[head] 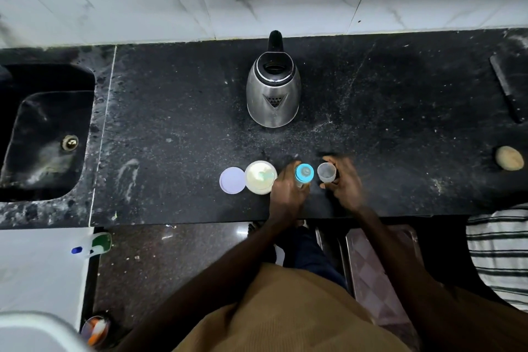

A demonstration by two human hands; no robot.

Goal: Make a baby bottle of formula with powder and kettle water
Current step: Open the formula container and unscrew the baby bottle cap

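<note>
Person is wearing a mustard-brown top (285, 320) with a fine ribbed weave, looks like corduroy, sitting loose over the torso. Dark navy trousers (310, 251) are showing below the hem. Forearms (228, 274) are running bare down to the left hand (287, 194) and right hand (344, 188). Can't tell where the sleeves are ending. Right hand is rendering motion-blurred, so surface detail isn't resolving.

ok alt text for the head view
The left hand grips a blue-topped baby bottle and the right hand holds a clear cap on a black counter. An open powder tub, its lid and a kettle sit nearby.
</note>
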